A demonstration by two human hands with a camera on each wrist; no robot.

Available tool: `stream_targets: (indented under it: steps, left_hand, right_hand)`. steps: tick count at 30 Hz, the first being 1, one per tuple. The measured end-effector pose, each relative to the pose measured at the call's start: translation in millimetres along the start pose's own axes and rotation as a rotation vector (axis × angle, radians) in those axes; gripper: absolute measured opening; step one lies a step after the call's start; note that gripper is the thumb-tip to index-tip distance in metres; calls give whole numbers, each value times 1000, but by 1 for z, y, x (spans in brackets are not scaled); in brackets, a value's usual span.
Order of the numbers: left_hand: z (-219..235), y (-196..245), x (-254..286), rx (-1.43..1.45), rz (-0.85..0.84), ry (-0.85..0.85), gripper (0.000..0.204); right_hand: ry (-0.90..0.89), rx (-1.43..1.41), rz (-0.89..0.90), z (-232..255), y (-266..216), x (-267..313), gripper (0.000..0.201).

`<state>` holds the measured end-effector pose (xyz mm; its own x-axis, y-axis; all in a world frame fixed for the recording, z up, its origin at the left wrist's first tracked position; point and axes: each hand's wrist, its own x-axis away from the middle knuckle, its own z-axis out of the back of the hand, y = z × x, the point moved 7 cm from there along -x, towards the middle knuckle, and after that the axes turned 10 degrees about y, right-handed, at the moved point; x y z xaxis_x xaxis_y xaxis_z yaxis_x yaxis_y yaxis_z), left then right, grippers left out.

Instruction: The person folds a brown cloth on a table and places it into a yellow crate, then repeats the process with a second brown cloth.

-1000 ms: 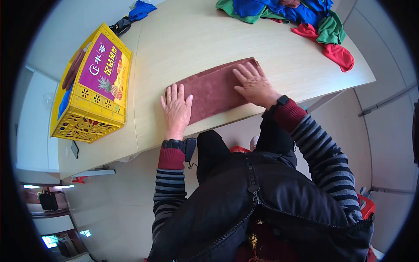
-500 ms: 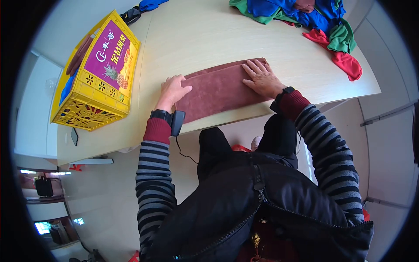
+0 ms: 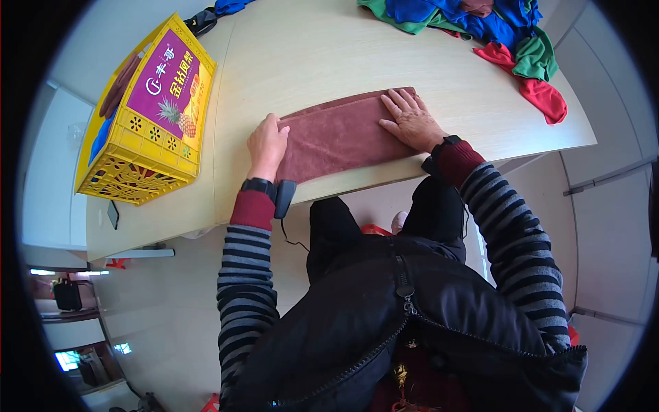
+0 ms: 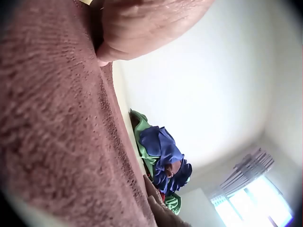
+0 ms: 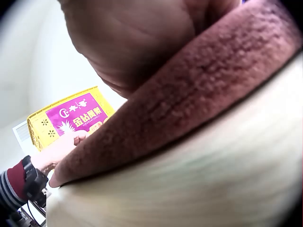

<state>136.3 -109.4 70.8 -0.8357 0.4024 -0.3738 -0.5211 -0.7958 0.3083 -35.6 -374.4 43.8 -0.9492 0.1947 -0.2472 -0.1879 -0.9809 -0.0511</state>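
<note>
Since the 1st frame, the L hand (image 3: 266, 145) has gone from flat on the folded maroon rectangular cloth w/ a suede-like nap (image 3: 343, 141) to curled at its L end; the R hand (image 3: 415, 127) is still on the R part.

Biggest: 1 pale wood-look table (image 3: 295, 62), everything below on it. Next, 1 yellow plastic openwork crate (image 3: 141, 152) w/ a purple pineapple-print panel, more cloth inside. Far R of the crate, 1 loose heap of thin blue, green, red & maroon fabric (image 3: 498, 31); no. of pcs can't be told, they overlap.

The folded cloth, 1 pc, lies R of the crate by the table's near edge, long side running L–R, a strip of lower layer showing along the far side. No. of layers unclear.

Hands: 2. L fingers curled, gripping the cloth's L end, thumb by the far L corner; some fingertips hidden. R fingers straight & spread, resting on top near the far R corner, thumb out toward the middle. So most of the cloth lies btwn the 2 hands.

Smaller: 1 blue item (image 3: 232, 5) & 1 dark grey/black item (image 3: 201, 23) just beyond the crate; 1 flat dark phone-like slab (image 3: 113, 214) near side of it.
</note>
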Motion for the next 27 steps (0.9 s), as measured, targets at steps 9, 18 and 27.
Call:
stream_targets:
  steps: [9, 18, 27]
  left_hand:
    - [16, 95, 99, 194, -480, 202, 42]
    - [26, 50, 128, -1, -389, 172, 39]
    - [34, 44, 152, -8, -517, 184, 31]
  right_hand:
    - [88, -124, -4, 7, -85, 12, 67]
    - [53, -46, 36, -3, -67, 6, 65]
    - [58, 21, -57, 2, -37, 46, 65]
